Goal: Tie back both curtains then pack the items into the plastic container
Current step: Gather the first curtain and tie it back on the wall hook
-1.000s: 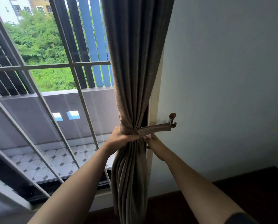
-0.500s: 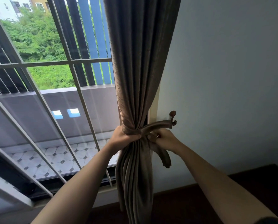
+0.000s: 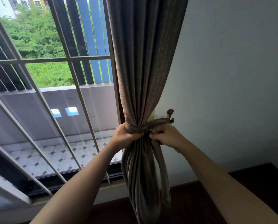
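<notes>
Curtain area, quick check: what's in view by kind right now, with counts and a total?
Curtain: 1, bunched
Tieback band: 1, wrapped around the curtain and looped on the hook
Wall hook: 1
Hands: 2, left hand gripping the bunched curtain, right hand on the band
Plastic container: 0 in view
Total: 5

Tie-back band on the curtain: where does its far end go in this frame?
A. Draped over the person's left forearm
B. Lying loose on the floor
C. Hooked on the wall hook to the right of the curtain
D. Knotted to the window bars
C: the tie-back band wraps the gathered curtain and runs right to the wall hook, while the left hand grips the bunch and the right hand works the band.
</notes>
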